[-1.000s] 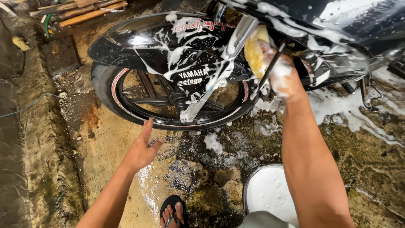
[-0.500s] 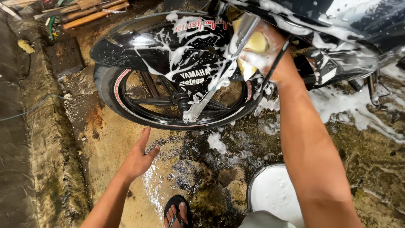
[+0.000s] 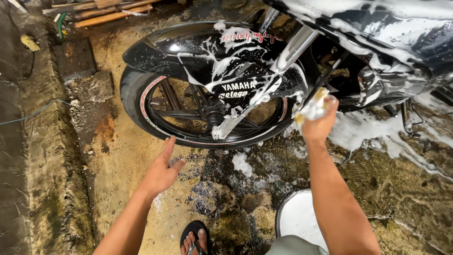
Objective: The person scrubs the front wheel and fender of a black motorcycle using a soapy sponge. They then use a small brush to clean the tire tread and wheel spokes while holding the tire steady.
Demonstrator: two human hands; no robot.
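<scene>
Right hand clenches a soapy yellow sponge, apparently just right of the front wheel; left hand released, hovering below the tyre, nearer it.

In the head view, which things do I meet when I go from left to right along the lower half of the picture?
Concrete ledge → left hand → sandalled foot → white bucket → right hand gripping a soapy sponge → foam on the ground.
</scene>
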